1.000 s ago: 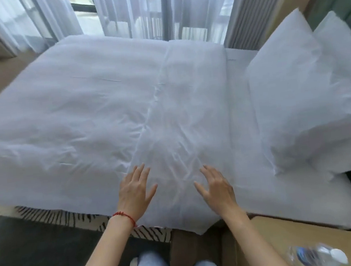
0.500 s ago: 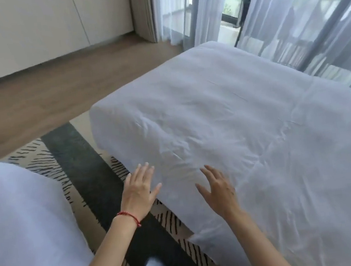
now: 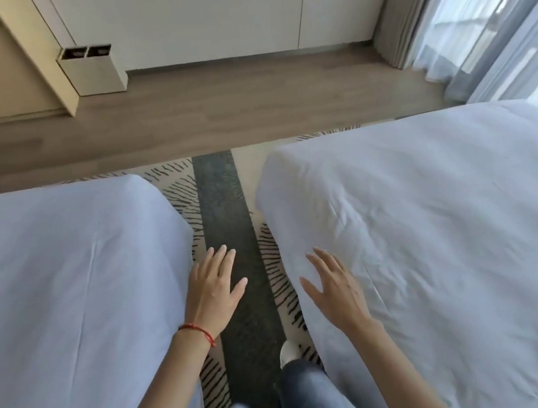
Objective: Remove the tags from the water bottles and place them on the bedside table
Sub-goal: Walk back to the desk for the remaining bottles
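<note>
Bottles and tags absent from view at this moment; bedside counter likewise out of frame. No direct description of appearance possible: colour, label and tag type cannot be told here.

Handling, as judgement from the task wording only:
- Water bottle: probably thin plastic, moderately heavy if full, smooth and liable to slip or dent under a hard squeeze. Best taken round the mid-body, upright.
- Tag: probably light paper or card looped at the neck, easily torn. Best pinched near the loop and lifted over the cap while the other hand steadies the bottle.

Current position of hands:
- Left hand (image 3: 215,291), at 6 o'clock, left of centre: fingers straight and spread, holding nothing, hovering over the dark carpet strip (image 3: 224,205), just beside the edge of the left bed (image 3: 69,274). Red cord bracelet (image 3: 198,331) on the wrist.
- Right hand (image 3: 335,291), at 5 o'clock: fingers extended and apart, empty, over the near edge of the right bed (image 3: 428,220); contact with the duvet cannot be confirmed.

Surroundings: striped rug (image 3: 173,189) between the two beds, wooden floor (image 3: 218,109) at 12 o'clock, sheer curtains (image 3: 481,25) at 2 o'clock, pale cabinet (image 3: 7,65) at 10 o'clock.

Progress: no tag removal confirmable from this view.
</note>
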